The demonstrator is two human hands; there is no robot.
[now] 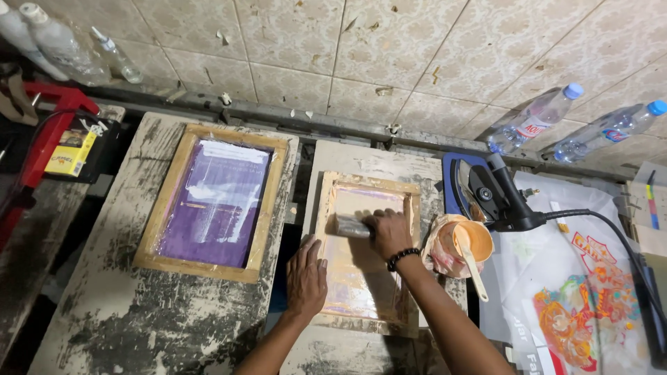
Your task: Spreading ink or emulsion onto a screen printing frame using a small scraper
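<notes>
A small wooden printing screen frame (368,182) lies flat on a worn pallet in the middle. My right hand (389,232) grips a squeegee (351,226) inside that frame, pressed on the pale orange mesh. A black bead bracelet circles that wrist. My left hand (306,276) rests flat, fingers together, on the frame's left rail, holding nothing. Just right of the frame sits an orange ink tub (478,239) with a pale spatula (470,262) in it.
A second wooden screen with purple mesh (212,200) lies on the left pallet. A black heat gun (501,196) and cable sit right, above printed colourful sheets (580,305). Plastic bottles (533,121) lean on the tiled wall. A red clamp (48,132) stands far left.
</notes>
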